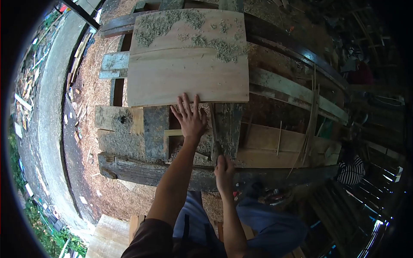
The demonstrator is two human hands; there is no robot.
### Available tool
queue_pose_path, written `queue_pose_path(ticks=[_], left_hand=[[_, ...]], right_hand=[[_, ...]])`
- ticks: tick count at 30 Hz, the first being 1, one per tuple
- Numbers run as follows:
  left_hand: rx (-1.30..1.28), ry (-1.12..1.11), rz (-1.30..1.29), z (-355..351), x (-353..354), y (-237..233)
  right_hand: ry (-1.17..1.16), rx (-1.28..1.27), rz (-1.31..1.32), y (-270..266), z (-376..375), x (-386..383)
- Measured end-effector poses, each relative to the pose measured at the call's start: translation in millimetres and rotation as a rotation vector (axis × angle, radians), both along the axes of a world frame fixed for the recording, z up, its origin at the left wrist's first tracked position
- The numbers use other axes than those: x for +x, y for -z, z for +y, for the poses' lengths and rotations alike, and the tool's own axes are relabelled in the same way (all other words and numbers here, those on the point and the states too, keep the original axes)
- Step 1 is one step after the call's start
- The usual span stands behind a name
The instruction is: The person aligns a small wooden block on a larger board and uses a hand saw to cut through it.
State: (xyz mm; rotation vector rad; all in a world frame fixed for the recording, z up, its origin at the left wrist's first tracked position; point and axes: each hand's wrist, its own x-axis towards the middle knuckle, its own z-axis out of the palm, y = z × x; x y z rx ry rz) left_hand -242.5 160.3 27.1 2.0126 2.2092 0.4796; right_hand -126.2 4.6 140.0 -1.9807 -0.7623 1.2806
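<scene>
Head view: left hand (190, 120) spread on the wooden panel (189, 77), near edge!
Right hand (224, 171) clasps a long-bladed tool (218, 146); panel lies across the slatted desk (157, 129), shavings (165, 25) on top.

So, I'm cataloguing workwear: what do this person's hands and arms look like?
Both the left hand and the right hand are gloveless, with no watch visible. A dark brown sleeve leaves the left forearm uncovered; on the right, any sleeve is too shadowed to make out.
</scene>
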Motion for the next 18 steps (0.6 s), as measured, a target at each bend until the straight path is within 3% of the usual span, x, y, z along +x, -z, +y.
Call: queue_pose_path(ticks=[6,9,12,18], left_hand=[[0.026,-0.022,0.05,-1.5,0.0,5.0],[0.015,-0.013,0.007,0.1,0.5,1.4],[0.005,-0.023,0.011,-4.2,0.6,3.4],[0.035,-0.032,0.038,2.0,-1.1,5.8]], right_hand=[[0.103,-0.097,0.092,-34.7,-74.2,-6.1],[0.033,-0.066,-0.049,-19.0,-34.8,-5.1],[0.031,-0.009,-0.006,-12.2,2.6,-13.3],[0.045,-0.118,0.01,-44.3,-74.2,-6.8]])
